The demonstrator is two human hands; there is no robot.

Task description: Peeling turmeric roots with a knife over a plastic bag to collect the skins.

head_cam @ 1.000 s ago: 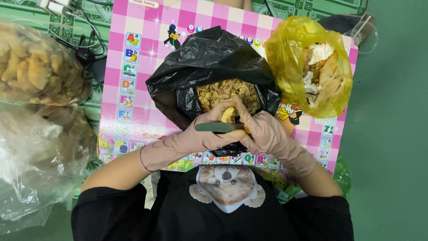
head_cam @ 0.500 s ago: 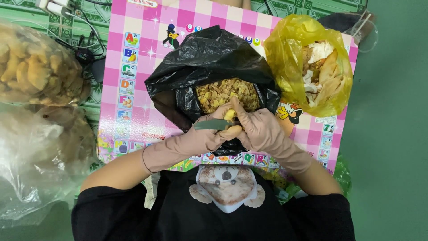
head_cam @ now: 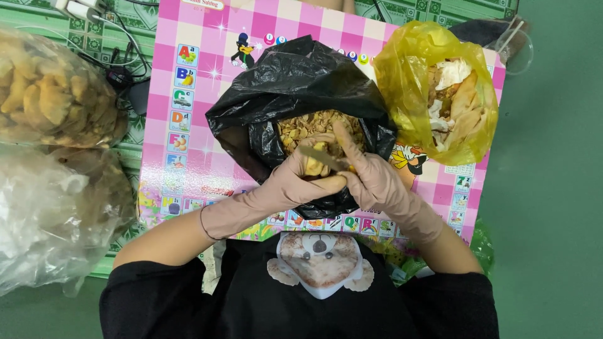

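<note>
Both my hands wear long tan gloves and meet over the mouth of a black plastic bag [head_cam: 295, 88] filled with tan scraps [head_cam: 301, 124]. My left hand [head_cam: 295, 183] grips a small yellowish piece [head_cam: 313, 166]. Closed around the handle of a small knife [head_cam: 321, 157], my right hand [head_cam: 372, 182] has its index finger stretched along the top. The dark blade lies tilted across the yellowish piece. The bag stands on a pink checked alphabet mat [head_cam: 188, 144], right in front of my black shirt.
A yellow bag [head_cam: 408, 75] of pale pieces sits at the right of the black one. Two clear bags [head_cam: 50, 94] [head_cam: 44, 220] of yellowish pieces lie at the left. Cables and a plug [head_cam: 116, 75] run at the top left. Green floor [head_cam: 553, 188] is on the right.
The knife has turned from lying level across my hands to a tilted angle. My right index finger has stretched out over the bag's mouth.
</note>
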